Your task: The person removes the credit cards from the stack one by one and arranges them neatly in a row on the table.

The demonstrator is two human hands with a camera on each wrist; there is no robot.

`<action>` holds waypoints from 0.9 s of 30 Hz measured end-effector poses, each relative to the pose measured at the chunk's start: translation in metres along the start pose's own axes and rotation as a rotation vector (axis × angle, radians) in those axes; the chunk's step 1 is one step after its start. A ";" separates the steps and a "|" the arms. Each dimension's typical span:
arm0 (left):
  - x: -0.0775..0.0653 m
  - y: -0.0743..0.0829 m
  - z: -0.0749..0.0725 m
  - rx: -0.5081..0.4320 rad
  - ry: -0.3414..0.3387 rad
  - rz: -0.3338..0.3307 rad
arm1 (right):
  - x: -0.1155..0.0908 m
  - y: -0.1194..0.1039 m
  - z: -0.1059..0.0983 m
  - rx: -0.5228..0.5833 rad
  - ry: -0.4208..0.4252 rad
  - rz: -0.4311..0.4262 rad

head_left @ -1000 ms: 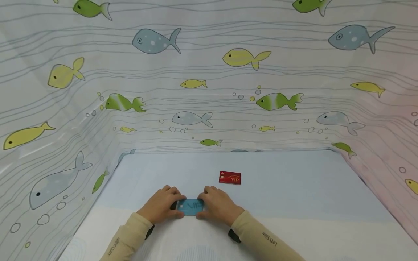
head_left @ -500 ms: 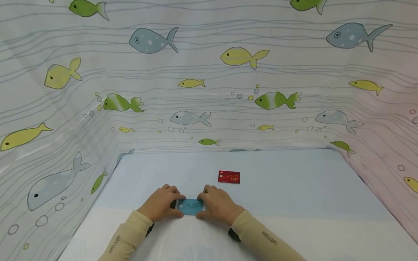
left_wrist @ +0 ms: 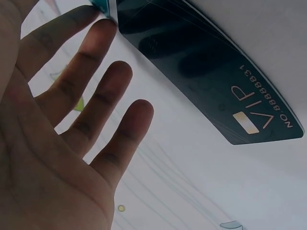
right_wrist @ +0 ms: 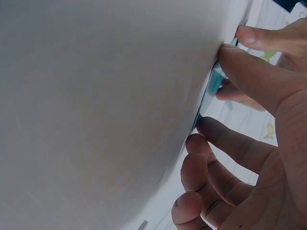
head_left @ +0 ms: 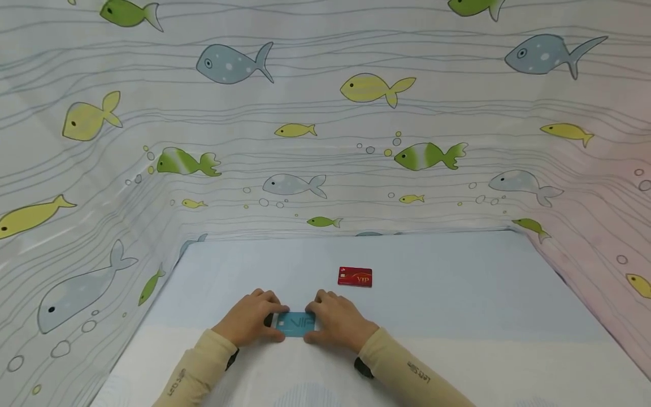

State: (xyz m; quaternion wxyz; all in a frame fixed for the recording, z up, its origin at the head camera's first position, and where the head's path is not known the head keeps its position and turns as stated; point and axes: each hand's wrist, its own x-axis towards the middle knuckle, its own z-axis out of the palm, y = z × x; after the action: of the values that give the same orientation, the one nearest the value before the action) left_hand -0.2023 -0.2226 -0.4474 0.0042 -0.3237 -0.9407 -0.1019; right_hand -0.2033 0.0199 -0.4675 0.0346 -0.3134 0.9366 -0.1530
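A light blue card marked VIP [head_left: 296,324] lies flat on or just at the table surface; I cannot tell which. My left hand [head_left: 250,320] pinches its left end between thumb and index finger. At the other end, my right hand [head_left: 339,321] holds it the same way, thumb at the near edge and index at the far edge. A dark VIP card with a number [left_wrist: 206,67] lies under my left palm, mostly hidden in the head view. In the right wrist view the blue card [right_wrist: 214,84] shows edge-on between the fingers.
A red VIP card [head_left: 355,277] lies on the table beyond my right hand. The pale cloth-covered table [head_left: 458,294] is enclosed at the back and both sides by fish-patterned sheeting [head_left: 325,158].
The head view has shifted slightly. Both hands keep the same grip on the blue card, and the cards show no clear movement on the table.
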 end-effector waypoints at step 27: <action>-0.001 -0.001 0.002 -0.023 0.005 -0.023 | -0.001 -0.003 0.000 -0.022 0.007 0.004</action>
State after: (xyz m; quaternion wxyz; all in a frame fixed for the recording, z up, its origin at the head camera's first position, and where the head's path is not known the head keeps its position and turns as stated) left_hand -0.2022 -0.2234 -0.4497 0.0015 -0.3125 -0.9431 -0.1133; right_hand -0.2014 0.0183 -0.4662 0.0283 -0.3111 0.9390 -0.1435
